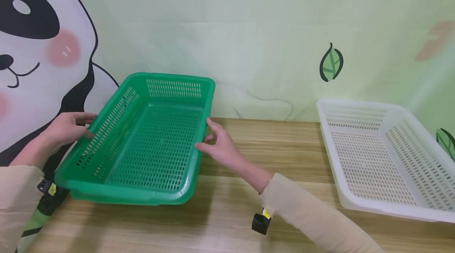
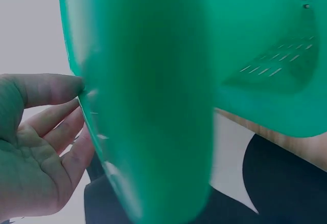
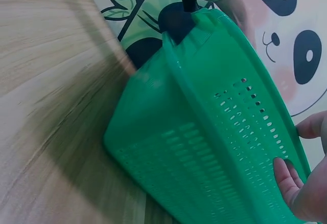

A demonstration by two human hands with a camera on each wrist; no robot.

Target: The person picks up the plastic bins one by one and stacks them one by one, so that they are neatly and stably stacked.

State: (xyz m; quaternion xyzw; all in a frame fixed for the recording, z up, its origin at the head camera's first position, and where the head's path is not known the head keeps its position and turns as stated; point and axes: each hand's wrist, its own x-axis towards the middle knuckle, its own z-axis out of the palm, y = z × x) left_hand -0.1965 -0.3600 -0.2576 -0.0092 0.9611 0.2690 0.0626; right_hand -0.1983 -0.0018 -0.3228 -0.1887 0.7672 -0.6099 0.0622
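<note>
Wooden tabletop (image 1: pixel 227 221): one, nearest, under everything. Green basket (image 1: pixel 156 146): one, tilted over the tabletop's left part; whether any edge touches down, I cannot tell. Left hand (image 1: pixel 67 128): thumb and fingers pinching the basket's left rim. Right hand (image 1: pixel 222 146): pinching the right rim. Likely hazard: grips this light on smooth plastic could slip, dropping one side. White basket (image 1: pixel 373 162): one, off right, well apart; a wide swing could knock it. Printed backdrop (image 1: pixel 266 47): farthest, behind all; the green rim could snag it if pushed back.

Wood-grain tabletop (image 1: pixel 277 150) before a pale green backdrop (image 1: pixel 199 39) with a cartoon panda (image 1: pixel 39 47) and dark-outlined leaves (image 1: pixel 332 65)
</note>
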